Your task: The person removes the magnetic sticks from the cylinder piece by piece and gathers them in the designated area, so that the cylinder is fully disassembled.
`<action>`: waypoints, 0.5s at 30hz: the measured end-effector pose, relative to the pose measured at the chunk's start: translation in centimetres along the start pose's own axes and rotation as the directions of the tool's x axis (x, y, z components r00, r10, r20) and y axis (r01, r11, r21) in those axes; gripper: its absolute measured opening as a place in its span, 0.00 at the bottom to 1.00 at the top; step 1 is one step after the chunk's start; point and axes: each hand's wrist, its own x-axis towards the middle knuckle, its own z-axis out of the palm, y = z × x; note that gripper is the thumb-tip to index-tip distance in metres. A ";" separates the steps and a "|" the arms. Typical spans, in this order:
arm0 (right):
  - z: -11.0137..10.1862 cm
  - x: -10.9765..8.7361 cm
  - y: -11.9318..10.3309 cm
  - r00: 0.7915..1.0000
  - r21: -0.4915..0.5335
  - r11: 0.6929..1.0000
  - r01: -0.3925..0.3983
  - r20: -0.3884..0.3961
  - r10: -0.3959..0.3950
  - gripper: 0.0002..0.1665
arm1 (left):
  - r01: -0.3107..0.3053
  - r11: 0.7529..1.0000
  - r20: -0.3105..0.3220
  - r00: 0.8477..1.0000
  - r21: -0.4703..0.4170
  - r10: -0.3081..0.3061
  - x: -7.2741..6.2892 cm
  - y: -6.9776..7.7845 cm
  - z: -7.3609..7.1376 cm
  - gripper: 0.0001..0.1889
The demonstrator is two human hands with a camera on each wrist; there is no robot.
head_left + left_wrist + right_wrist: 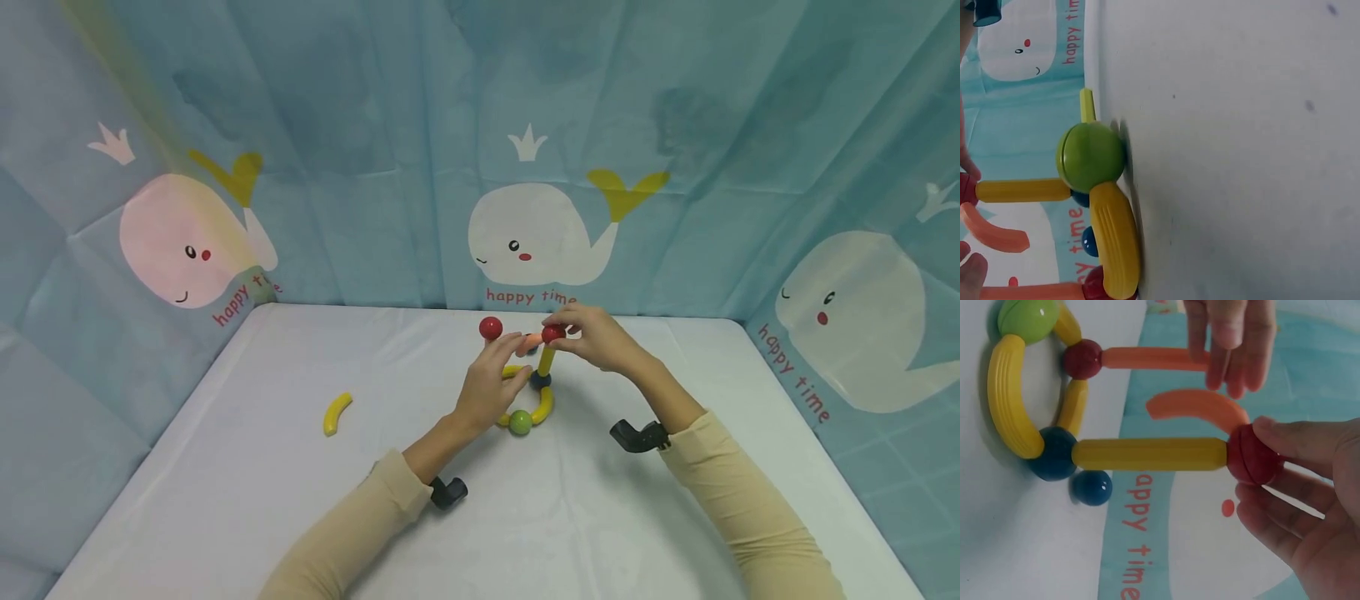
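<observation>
A frame of magnetic sticks and balls stands on the table. My right hand (600,337) pinches a red ball (1252,455) between thumb and fingers, at the top of an upright yellow stick (1150,454). From that ball a curved orange stick (1194,403) reaches out to a free end. My left hand (487,383) is beside the frame, its fingers extended and overlapping the upper end of a straight orange stick (1147,358) in the right wrist view. Another red ball (491,327) shows past the left hand. The base has curved yellow sticks (1005,397), a green ball (1027,317) and a dark blue ball (1054,453).
A loose curved yellow stick (337,414) lies on the white table (225,500) to the left. One small blue ball (1092,487) sits behind the frame. A blue curtain (360,208) with printed whales surrounds the table's back and sides.
</observation>
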 end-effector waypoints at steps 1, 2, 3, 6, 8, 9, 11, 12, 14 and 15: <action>-0.1 0.0 0.0 1.000 0.013 1.000 -0.003 0.011 0.003 0.20 | 0.007 1.000 0.006 1.000 0.004 -0.007 0.0 0.0 0.2 0.24; -0.2 0.0 0.1 1.000 0.024 1.000 -0.001 0.019 0.000 0.20 | 0.014 1.000 0.008 1.000 0.005 -0.014 0.1 0.1 0.3 0.24; -0.3 0.0 0.1 1.000 0.039 0.999 0.002 0.027 -0.003 0.20 | 0.024 1.000 0.010 1.000 0.003 -0.024 0.1 0.1 0.5 0.24; -0.4 -0.1 0.1 0.999 0.075 0.997 0.018 0.037 -0.020 0.19 | 0.074 0.997 0.013 0.997 -0.018 -0.074 0.2 0.2 0.8 0.23; -0.3 -0.1 0.2 0.999 0.090 0.996 0.027 0.040 -0.031 0.19 | 0.110 0.994 0.023 0.994 -0.028 -0.110 0.3 0.3 1.0 0.22; -0.3 -0.1 0.2 0.999 0.097 0.995 0.030 0.040 -0.034 0.19 | 0.128 0.991 0.027 0.992 -0.032 -0.127 0.3 0.3 1.0 0.21; -0.3 -0.1 0.3 0.998 0.108 0.994 0.031 0.043 -0.036 0.19 | 0.156 0.987 0.034 0.987 -0.033 -0.155 0.4 0.3 1.1 0.21; -0.3 -0.1 0.3 0.998 0.111 0.993 0.030 0.043 -0.035 0.19 | 0.166 0.985 0.037 0.986 -0.036 -0.165 0.4 0.3 1.1 0.21; -0.2 0.0 0.4 0.998 0.114 0.993 0.027 0.044 -0.032 0.19 | 0.183 0.982 0.041 0.983 -0.046 -0.181 0.5 0.3 1.2 0.21; -0.2 0.0 0.4 0.999 0.115 0.993 0.026 0.045 -0.031 0.19 | 0.190 0.980 0.042 0.981 -0.053 -0.188 0.5 0.2 1.3 0.20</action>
